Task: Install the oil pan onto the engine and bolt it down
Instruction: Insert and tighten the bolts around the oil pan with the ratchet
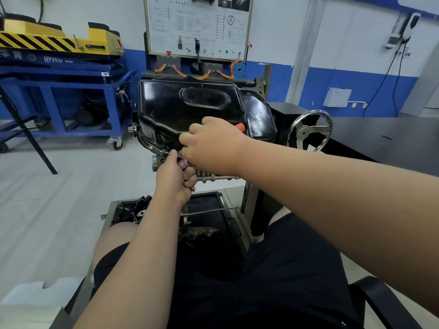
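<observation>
The black oil pan sits on the engine, which is mounted on a stand in front of me. My right hand grips a tool with an orange handle at the pan's near edge. Just below it, my left hand holds small metal bolts and pinches one at the pan's flange. The tool's tip is hidden behind my right hand.
A chrome handwheel stands to the right of the engine, beside a black table. A drip tray with parts lies below. A blue cart stands at the left and a wiring training board behind.
</observation>
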Demonstrator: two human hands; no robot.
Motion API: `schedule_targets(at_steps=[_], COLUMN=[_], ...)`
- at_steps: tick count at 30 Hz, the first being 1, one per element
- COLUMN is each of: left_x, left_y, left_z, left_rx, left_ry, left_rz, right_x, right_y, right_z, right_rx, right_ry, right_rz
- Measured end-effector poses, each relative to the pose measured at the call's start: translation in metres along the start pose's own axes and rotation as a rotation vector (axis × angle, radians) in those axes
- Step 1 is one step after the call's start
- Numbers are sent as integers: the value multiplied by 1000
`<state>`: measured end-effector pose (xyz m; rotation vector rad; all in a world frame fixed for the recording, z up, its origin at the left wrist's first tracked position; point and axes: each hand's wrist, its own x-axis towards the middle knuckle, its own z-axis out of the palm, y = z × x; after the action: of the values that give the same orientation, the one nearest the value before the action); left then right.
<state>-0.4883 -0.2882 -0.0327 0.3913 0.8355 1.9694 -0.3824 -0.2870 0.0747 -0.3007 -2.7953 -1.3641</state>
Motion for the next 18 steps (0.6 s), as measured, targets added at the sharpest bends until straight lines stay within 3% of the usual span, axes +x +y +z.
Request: schedule_targets(at_steps=[11,18], left_x=[0,1], left_y=[0,28], left_z=[0,9], left_rx=[-23,-293], left_ry=[-25,-112], left_rz=[-32,-234], right_x=[0,29], right_y=[3,21], right_z=[0,-18], right_rx=[-13,83], right_ry=[-12,48], right_rz=[-29,128])
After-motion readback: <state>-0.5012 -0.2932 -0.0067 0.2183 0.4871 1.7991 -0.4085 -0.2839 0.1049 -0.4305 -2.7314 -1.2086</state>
